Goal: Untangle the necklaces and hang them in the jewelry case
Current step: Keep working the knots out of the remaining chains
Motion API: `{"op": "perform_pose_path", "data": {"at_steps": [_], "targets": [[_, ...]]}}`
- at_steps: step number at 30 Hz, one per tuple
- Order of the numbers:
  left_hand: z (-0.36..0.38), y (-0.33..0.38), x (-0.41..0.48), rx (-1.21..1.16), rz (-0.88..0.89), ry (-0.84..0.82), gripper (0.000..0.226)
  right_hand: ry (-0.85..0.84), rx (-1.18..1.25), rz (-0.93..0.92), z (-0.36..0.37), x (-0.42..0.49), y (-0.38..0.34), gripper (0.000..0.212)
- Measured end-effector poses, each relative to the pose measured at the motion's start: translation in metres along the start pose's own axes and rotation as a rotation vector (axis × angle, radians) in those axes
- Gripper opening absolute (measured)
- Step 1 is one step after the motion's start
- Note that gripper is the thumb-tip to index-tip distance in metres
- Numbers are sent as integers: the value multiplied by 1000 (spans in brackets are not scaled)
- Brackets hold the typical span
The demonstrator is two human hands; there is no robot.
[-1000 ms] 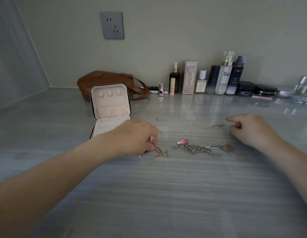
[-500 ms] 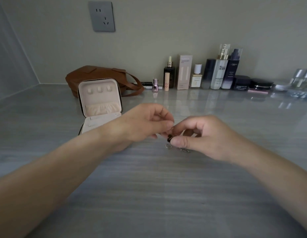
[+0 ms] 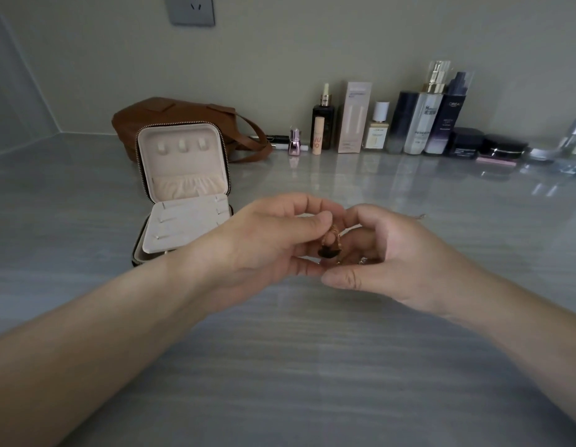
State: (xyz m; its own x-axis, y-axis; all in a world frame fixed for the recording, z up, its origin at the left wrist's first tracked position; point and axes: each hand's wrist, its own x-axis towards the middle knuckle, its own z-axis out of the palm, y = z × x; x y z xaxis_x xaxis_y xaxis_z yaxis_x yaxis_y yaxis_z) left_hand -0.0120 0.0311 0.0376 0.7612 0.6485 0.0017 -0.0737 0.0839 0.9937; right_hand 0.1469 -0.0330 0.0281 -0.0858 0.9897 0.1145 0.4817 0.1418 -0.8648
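Dangling gold necklace [image 3: 331, 240] w/ dark pendant [image 3: 326, 252], bunched, fingers [image 3: 315, 221] of L hand [image 3: 273, 241] & R hand [image 3: 396, 262] pinching it.

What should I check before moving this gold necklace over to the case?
1. Grip: left hand pinches the gold necklace, right hand holds its lower part: ok.
2. Chain untangled: it sits bunched between the hands: cannot tell.
3. Jewelry case open, lid upright: ok.
4. Three lid hooks bare: ok.
5. Other necklaces clear of this one: mostly hidden behind the hands, only a thin chain end shows: cannot tell.
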Motion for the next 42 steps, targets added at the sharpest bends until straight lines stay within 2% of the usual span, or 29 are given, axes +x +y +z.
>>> {"op": "perform_pose_path", "data": {"at_steps": [5,7,15,21,27,34,37,42], "targets": [[-2,3,2,-122,-78,51,16,65,-32,21,-2,1,1,27],[-6,4,1,-172,-118,64,17,79,-6,30,-6,0,2,25],[-12,2,6,62,-71,234,18,250,82,85,-22,-3,3,4],[-13,3,8,-8,54,341,18,386,60,146,-24,-2,4,16],[-14,7,9,61,152,421,19,336,79,168,-24,-1,3,20],[-5,8,2,-97,158,210,16,219,113,118,-21,-4,-1,25],[0,7,-1,-46,92,92,17,166,65,44,-18,-5,-5,38],[4,6,-2,59,15,36,21,53,111,-14,-15,-3,-6,32]]}}
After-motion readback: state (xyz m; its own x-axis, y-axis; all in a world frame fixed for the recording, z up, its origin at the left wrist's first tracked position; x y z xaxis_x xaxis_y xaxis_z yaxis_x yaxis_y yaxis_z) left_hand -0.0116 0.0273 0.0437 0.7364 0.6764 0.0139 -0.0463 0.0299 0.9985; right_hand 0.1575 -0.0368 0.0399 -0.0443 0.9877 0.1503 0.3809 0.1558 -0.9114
